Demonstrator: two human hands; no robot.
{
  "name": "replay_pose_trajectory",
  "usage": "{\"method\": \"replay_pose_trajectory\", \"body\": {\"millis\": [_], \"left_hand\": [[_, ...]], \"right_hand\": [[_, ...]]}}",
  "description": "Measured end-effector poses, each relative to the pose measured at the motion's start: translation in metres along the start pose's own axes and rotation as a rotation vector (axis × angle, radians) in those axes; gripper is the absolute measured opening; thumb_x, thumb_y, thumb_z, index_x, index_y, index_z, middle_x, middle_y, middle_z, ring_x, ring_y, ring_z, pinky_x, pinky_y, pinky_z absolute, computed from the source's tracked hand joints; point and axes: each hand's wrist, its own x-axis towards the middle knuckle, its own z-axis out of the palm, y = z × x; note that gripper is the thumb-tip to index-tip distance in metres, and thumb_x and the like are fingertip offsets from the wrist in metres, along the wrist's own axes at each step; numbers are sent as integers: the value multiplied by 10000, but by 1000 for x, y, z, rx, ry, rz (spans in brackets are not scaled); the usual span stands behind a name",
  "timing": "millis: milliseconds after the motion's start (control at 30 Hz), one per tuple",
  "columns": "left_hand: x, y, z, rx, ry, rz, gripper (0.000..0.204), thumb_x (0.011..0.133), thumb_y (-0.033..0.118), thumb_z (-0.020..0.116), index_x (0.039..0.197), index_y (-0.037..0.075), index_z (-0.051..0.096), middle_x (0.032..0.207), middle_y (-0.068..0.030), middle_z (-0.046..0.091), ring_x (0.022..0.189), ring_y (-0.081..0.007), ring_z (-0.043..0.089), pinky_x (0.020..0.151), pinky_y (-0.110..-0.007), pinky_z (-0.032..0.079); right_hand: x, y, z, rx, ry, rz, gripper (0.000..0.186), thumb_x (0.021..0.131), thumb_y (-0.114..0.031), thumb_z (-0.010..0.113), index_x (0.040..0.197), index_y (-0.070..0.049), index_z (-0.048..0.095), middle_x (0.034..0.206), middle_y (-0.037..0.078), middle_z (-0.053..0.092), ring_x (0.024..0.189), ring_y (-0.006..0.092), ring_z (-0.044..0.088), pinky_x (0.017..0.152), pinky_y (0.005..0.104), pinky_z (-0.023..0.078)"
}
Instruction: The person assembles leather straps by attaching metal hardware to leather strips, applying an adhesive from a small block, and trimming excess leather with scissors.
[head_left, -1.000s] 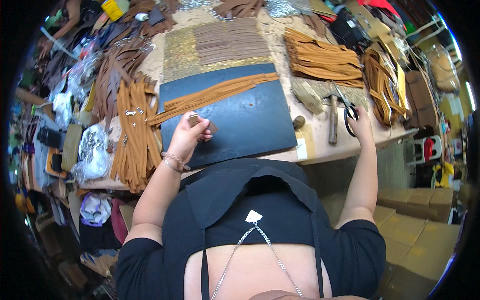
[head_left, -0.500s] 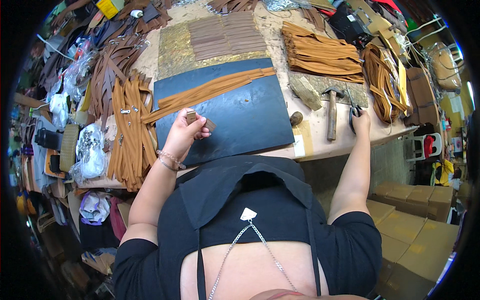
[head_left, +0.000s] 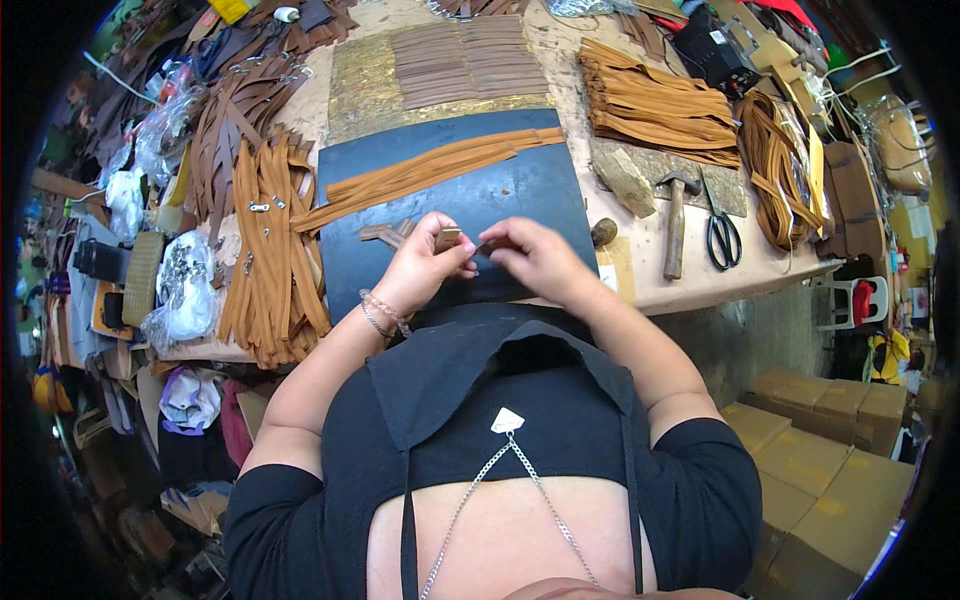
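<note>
Far left edge of bench: clear plastic bags [head_left: 185, 285] with small metal fittings inside, contents too small to resolve. Just right of them, a heap of tan leather straps [head_left: 270, 250] running near-to-far, some with metal clips on top. Darker brown straps [head_left: 235, 110] lie farther back on the left.

Centre: dark blue work mat [head_left: 520, 185] on the bench. A bundle of tan strips [head_left: 430, 172] lies diagonally across its far half, rising toward the right. A few short brown pieces [head_left: 385, 233] sit on the mat just left of the hands.

Left hand [head_left: 420, 270]: over the near edge of the mat, fingers curled, thumb and forefinger pinched on a small brown strap piece [head_left: 447, 238]. Beaded bracelet [head_left: 378, 315] at the wrist.

Right hand [head_left: 535, 258]: just right of the left hand, nearly touching it, fingertips closed on a thin dark end [head_left: 483, 245] of the same piece, as far as can be resolved. The piece is held between both hands, just above the mat.

Far centre: row of flat brown strips [head_left: 465, 60] on a worn gold-coloured board. Far right: stack of orange-tan straps [head_left: 655, 105].

Right of mat: wooden block [head_left: 622, 180], hammer [head_left: 678, 215] lying near-to-far, black scissors [head_left: 722, 232] beside it. Cardboard boxes [head_left: 830, 440] on the floor, near right.
</note>
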Motion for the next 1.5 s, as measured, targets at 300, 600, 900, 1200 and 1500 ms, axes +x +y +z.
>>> {"method": "replay_pose_trajectory", "body": {"millis": [300,600,900,1200,1500], "left_hand": [[-16,1,-47,130,242,23,157,961,204,630,991,106,511,827,7,554,718,-66,524,621,-216,448],[-18,6,-52,83,240,-13,267,1023,322,441,1068,80,545,871,23,544,667,-69,420,621,-214,392],[-15,4,-33,121,80,-28,314,985,134,586,1265,-3,619,973,7,554,912,-96,633,796,-233,537],[-11,-11,8,726,119,381,224,910,106,671,1117,24,698,957,-71,605,921,-195,599,838,-300,486],[-10,-14,-8,273,-8,32,288,922,148,684,1172,12,644,983,-38,659,927,-106,631,836,-251,524]], "right_hand": [[6,28,-93,-948,293,127,269,854,-53,581,1101,-60,687,1026,147,651,1004,337,602,893,428,501],[25,18,-15,-976,-123,-75,787,902,-621,517,1468,-83,424,1535,120,395,1455,275,304,1186,497,228],[17,-4,-34,-574,213,-154,450,839,-263,752,1207,-33,635,1116,155,601,1097,342,563,955,422,466],[13,2,29,407,133,188,200,922,-87,676,1097,-12,616,1091,73,626,915,109,619,835,258,510],[6,3,35,596,181,136,340,887,25,671,1202,-10,549,1064,64,557,958,111,589,841,250,510]]}}
